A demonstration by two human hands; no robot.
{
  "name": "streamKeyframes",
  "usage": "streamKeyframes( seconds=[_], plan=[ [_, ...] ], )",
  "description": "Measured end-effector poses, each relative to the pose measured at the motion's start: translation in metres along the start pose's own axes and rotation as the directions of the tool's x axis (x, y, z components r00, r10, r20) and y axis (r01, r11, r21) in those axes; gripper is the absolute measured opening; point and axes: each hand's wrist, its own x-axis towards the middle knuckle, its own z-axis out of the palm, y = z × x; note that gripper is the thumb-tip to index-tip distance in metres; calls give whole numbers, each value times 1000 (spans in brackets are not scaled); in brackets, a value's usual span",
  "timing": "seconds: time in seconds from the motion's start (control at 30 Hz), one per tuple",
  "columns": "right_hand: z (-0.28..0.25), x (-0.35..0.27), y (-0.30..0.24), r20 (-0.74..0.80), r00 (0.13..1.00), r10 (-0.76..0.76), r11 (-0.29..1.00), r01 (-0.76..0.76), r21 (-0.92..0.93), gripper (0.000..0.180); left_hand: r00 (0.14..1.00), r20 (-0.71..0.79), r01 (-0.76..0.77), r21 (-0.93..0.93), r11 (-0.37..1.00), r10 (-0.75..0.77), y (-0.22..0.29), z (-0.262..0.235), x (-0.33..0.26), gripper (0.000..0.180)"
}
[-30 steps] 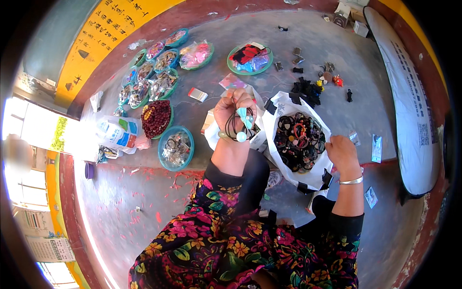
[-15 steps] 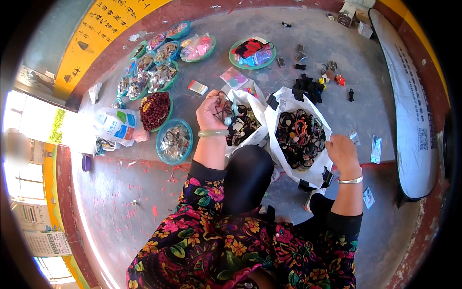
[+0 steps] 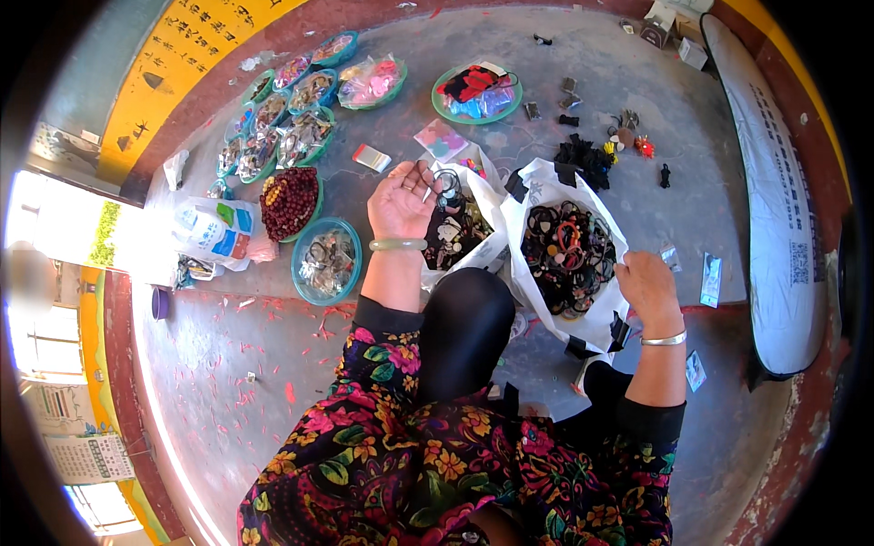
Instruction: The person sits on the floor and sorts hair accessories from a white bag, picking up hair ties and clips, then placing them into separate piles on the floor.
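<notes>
In my left hand, palm turned up and fingers curled, are thin dark cord loops. This hand is over the rim of the left white bag, in which dark cords and small pale pieces lie. My right hand pinches the right edge of a second white bag, with black tape on its rim. That bag is filled with a tangle of dark cord loops, a red one among them. Its fingertips are partly hidden behind the knuckles.
Left of the bags stand a teal basket of trinkets, a basket of dark red beads and several smaller filled baskets. A green tray with packets is farther off. Black bundles lie beyond the bags; a long wrapped board is at right.
My left hand has turned its palm further up and shifted slightly left. The pale bluish beads that hung beside its fingers no longer show there. The right hand stays on the bag's edge.
</notes>
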Motion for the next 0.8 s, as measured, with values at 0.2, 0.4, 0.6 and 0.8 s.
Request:
streamKeyframes(
  seconds=[0.2, 0.4, 0.6, 0.8],
  plan=[
    [5, 0, 5, -21, 999, -32, 999, 32, 5, 22, 998, 27, 47, 137, 989, -51, 4, 2, -1, 26],
    [4, 0, 3, -14, 999, -39, 999, 39, 7, 22, 974, -223, 121, 628, 768, 29, 3, -15, 7, 23],
    [3, -3, 3, -19, 999, -29, 999, 30, 38, 23, 947, -182, 45, 889, 456, 263, 3, -49, 24, 16],
    [-5, -4, 3, -30, 1000, 7, 1000, -7, 7, 22, 986, 138, -165, 826, 538, 91, 3, 43, -4, 16]
  ],
)
